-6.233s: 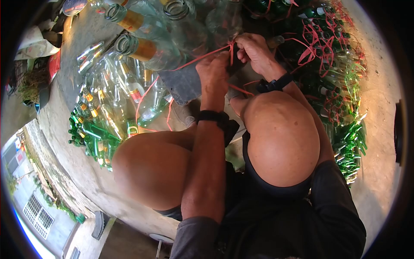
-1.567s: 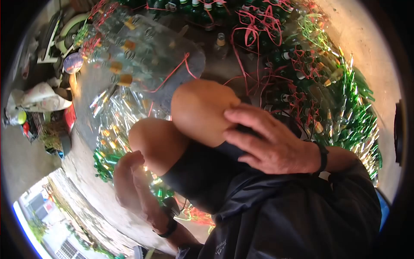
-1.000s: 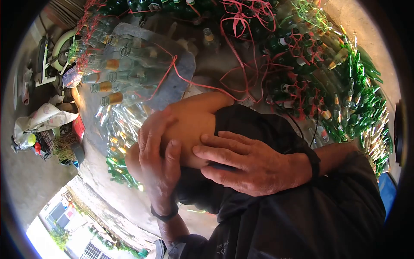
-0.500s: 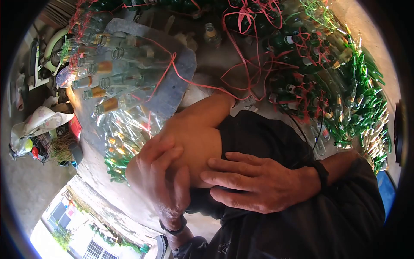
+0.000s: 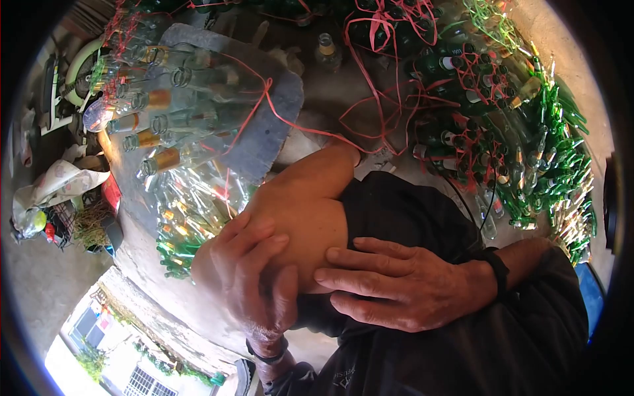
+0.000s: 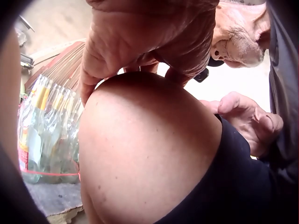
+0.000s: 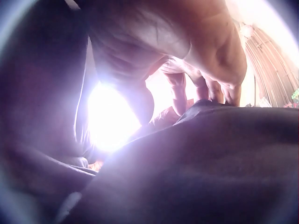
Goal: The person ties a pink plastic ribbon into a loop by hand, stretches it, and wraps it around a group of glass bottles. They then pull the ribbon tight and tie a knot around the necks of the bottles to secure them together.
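My left hand lies flat on my bare knee, fingers straight and spread; the left wrist view shows this hand draped over the top of the knee. Beside it my right hand rests flat where the dark shorts meet the knee, its fingers pointing at the left hand. The right wrist view shows the right hand pressing on the dark cloth. Neither hand holds anything.
A bundle of clear glass bottles tied with red string lies on a grey slab ahead. Piles of green bottles tied in red string fill the right side. More bottles lie left of the knee, with sacks and clutter beyond.
Earlier both hands worked the red string at the clear bottles. Since then the right hand, then the left, came to rest on the knee; in the last half second they barely shifted.
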`<action>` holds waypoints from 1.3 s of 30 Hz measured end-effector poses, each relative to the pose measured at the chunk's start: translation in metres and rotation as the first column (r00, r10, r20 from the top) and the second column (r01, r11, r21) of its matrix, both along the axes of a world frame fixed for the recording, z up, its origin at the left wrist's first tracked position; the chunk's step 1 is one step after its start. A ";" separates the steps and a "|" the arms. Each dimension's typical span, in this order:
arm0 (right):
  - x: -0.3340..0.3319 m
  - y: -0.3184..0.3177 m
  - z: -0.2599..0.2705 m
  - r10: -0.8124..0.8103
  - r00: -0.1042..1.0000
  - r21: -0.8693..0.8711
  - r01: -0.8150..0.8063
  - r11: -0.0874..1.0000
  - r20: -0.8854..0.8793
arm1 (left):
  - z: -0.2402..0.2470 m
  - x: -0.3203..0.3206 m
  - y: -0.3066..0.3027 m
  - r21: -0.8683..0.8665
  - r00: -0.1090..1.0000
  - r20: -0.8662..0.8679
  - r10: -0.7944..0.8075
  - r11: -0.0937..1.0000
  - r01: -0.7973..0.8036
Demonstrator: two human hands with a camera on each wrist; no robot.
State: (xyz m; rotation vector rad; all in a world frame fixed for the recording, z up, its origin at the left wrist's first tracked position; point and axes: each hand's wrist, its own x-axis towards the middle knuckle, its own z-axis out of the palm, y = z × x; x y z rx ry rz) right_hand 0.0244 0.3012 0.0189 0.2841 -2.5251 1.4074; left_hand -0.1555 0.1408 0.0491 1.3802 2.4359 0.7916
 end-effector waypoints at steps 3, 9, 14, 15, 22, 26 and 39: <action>0.000 0.001 0.000 0.008 1.000 -0.050 -0.008 0.999 0.013 | 0.000 0.000 0.000 0.005 1.000 0.008 0.000 1.000 0.000; -0.015 0.040 0.005 0.093 0.989 -0.360 -0.047 0.932 0.113 | 0.001 0.002 0.007 0.012 0.999 0.048 0.026 1.000 -0.027; -0.051 0.076 -0.020 -0.044 0.966 -0.314 0.125 0.941 0.253 | -0.005 -0.004 0.015 0.103 0.978 0.206 -0.018 0.995 -0.003; -0.059 0.079 -0.033 -0.081 0.955 -0.286 0.165 0.944 0.285 | -0.004 -0.006 0.018 0.117 0.973 0.226 -0.039 0.993 0.013; -0.132 0.112 -0.079 -0.021 0.822 -0.393 0.295 0.871 0.569 | 0.012 -0.023 0.029 0.141 0.941 0.337 0.024 0.987 -0.075; -0.159 0.112 -0.142 -0.076 0.859 -0.385 0.304 0.871 0.507 | 0.018 -0.046 0.029 0.208 0.808 0.546 0.222 0.898 -0.387; -0.199 0.132 -0.072 -0.266 0.898 -0.349 0.389 0.853 0.350 | -0.017 -0.127 0.027 0.435 0.662 0.666 0.344 0.543 -0.719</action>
